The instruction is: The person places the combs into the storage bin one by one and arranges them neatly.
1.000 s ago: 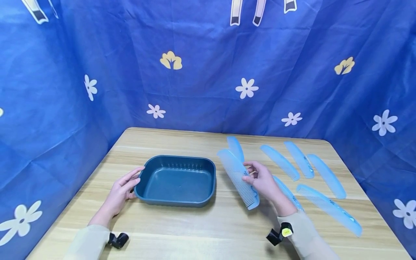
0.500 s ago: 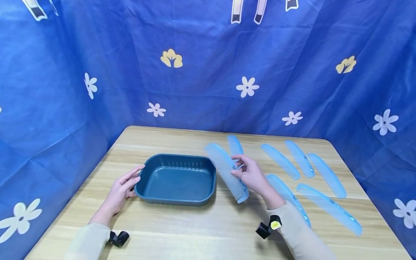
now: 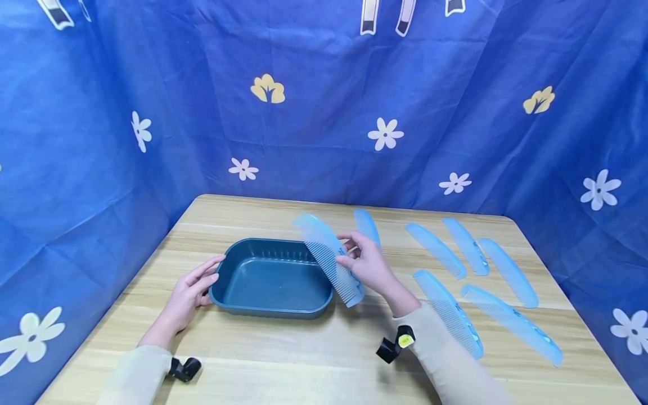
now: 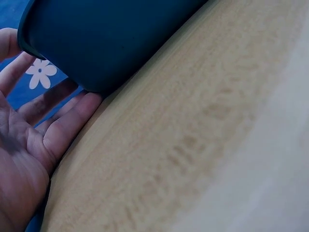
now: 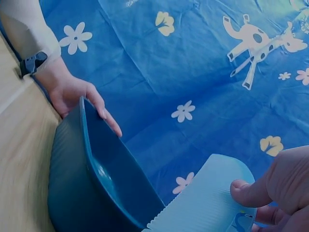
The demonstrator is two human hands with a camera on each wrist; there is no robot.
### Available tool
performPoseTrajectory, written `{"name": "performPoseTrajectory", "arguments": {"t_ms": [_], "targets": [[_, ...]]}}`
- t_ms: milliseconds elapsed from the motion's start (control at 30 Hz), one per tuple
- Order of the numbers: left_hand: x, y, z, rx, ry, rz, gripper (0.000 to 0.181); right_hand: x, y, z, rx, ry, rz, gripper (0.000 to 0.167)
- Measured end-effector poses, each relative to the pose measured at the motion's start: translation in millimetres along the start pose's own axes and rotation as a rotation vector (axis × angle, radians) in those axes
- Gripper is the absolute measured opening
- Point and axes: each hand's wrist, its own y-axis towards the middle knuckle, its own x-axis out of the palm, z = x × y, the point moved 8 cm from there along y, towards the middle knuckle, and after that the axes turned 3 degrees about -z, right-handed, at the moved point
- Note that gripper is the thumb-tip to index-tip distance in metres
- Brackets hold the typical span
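Comb (image 3: 326, 253) is pinched between thumb and fingers of the right hand (image 3: 368, 263); grip narrow, thumb laid on the printed face. Comb is held slantwise at the right end of the tray (image 3: 278, 289), far end toward the curtain, teeth facing the tray. Right rim is overlapped by it in the head view; whether rim is touched cannot be told. Left end of the tray is steadied by the left hand (image 3: 189, 292): fingers spread and relaxed against rim and outer wall, not closed round anything. Tray is set flat on the wooden table (image 3: 243, 360). Six loose combs (image 3: 448, 313) are spread to the right, one of them partly hidden behind the right hand. Table is backed by a blue patterned curtain (image 3: 324, 112).
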Motion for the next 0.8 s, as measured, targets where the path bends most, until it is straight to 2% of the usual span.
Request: {"name": "performPoseTrajectory", "arguments": {"t_ms": [233,500,633,800], "targets": [[0.5,2.4,0.2,-0.012,-0.009,0.006,0.045,8.4,9.8,-10.1,-0.027,-0.003,0.046,0.040],[-0.4,0.8,0.4,-0.011,-0.035,0.004,0.044,25.9,21.9,-14.3,-0.032,0.061,0.074,0.040],[-0.5,0.5,-0.7,-0.014,-0.034,0.003,0.045,40.1,24.7,-10.4,-0.009,0.071,0.057,0.040],[0.2,-1.3,-1.2,-0.010,-0.033,-0.002,0.045,60.4,25.0,-3.8,-0.019,0.045,-0.006,0.040]]}}
